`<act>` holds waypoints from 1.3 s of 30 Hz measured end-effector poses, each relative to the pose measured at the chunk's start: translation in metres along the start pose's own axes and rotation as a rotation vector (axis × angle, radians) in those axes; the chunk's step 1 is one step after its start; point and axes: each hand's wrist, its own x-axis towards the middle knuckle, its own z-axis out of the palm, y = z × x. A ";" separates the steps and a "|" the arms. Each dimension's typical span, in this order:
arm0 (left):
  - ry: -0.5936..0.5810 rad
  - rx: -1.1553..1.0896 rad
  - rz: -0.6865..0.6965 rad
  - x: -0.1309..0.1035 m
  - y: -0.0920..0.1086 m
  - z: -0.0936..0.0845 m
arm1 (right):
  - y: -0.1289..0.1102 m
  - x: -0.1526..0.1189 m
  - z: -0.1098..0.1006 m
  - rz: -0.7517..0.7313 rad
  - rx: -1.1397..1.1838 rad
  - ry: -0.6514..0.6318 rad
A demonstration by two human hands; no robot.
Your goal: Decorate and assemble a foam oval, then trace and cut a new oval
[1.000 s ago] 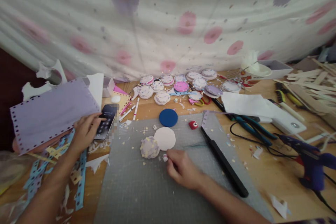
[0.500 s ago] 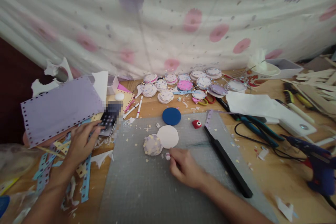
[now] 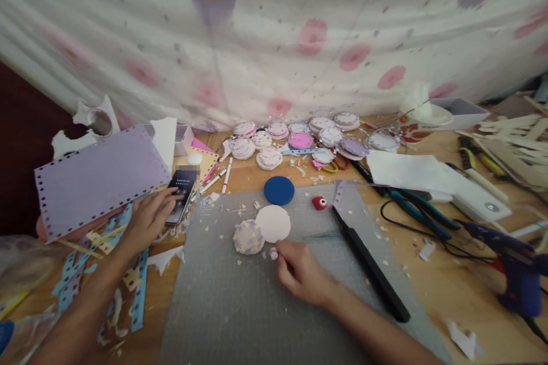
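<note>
Head view: a grey rectangular cutting mat (image 3: 222, 308) lies on a wooden table; every place below is given from it.
Left hand (image 3: 148, 219): just past the mat's left edge, fingers loosely spread and grasping nothing, fingertips at the screen of a black rectangular phone (image 3: 186, 193).
Phone: by the mat's far left corner, screen up, lit, near paper scraps.
Right hand (image 3: 302, 271): over the mat's middle, fingers curled, thumb and forefinger drawn close beside a tiny pinkish-white piece (image 3: 273, 253); that piece is small and blurred, so I cannot tell whether it is pinched or only touched.
Discs: on the mat's far half, a plain white round disc (image 3: 274, 223) meets the edge of a round lilac disc with yellow specks (image 3: 249, 237); a dark blue round disc (image 3: 279, 190) sits at the mat's far edge.
Black-handled slim tool (image 3: 372, 274): lying slantwise along the mat's right side.
Done, by the look of it: the group of round, mostly patterned white, pink and lilac discs (image 3: 300, 140) beyond the mat's far edge.
Left, as I judge it: the white disc on the mat, bare of pattern, and the tiny piece, not yet set on any disc.
</note>
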 end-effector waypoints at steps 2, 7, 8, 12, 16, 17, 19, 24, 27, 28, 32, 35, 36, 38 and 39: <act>-0.002 0.000 -0.013 0.005 0.001 0.000 | 0.000 0.000 -0.001 0.002 -0.002 0.003; 0.000 0.008 -0.051 0.007 -0.002 -0.001 | -0.001 0.000 -0.001 -0.008 -0.017 0.011; -0.007 0.005 -0.044 0.006 -0.002 -0.002 | -0.001 0.000 -0.001 -0.011 -0.020 0.014; -0.011 -0.024 -0.016 0.003 -0.001 -0.003 | 0.000 0.000 -0.001 -0.021 -0.030 0.025; 0.103 -0.097 -0.047 0.000 0.014 -0.008 | -0.001 0.000 -0.001 -0.032 -0.046 0.049; 0.149 -0.123 -0.066 -0.002 0.023 -0.009 | -0.001 0.000 -0.001 -0.033 -0.052 0.062; 0.188 -0.195 -0.105 -0.013 0.052 -0.011 | -0.001 0.000 -0.002 -0.032 -0.068 0.098; -0.119 -0.449 0.067 -0.047 0.152 -0.002 | 0.001 -0.002 -0.005 -0.070 -0.134 0.201; -0.266 -0.576 0.115 -0.054 0.196 0.012 | 0.000 -0.003 -0.008 -0.195 -0.274 0.274; -0.284 -0.604 0.112 -0.054 0.205 0.017 | 0.000 -0.003 -0.009 -0.237 -0.323 0.287; -0.330 -0.625 0.140 -0.049 0.220 0.028 | -0.004 -0.003 -0.012 -0.338 -0.427 0.284; -0.356 -0.612 0.168 -0.049 0.221 0.030 | -0.007 -0.003 -0.012 -0.366 -0.438 0.271; -0.358 -0.599 0.179 -0.050 0.220 0.030 | -0.008 -0.003 -0.013 -0.371 -0.438 0.268; -0.345 -0.552 0.214 -0.053 0.219 0.030 | -0.010 -0.003 -0.013 -0.374 -0.435 0.262; -0.327 -0.525 0.237 -0.054 0.218 0.030 | -0.010 -0.003 -0.013 -0.369 -0.430 0.260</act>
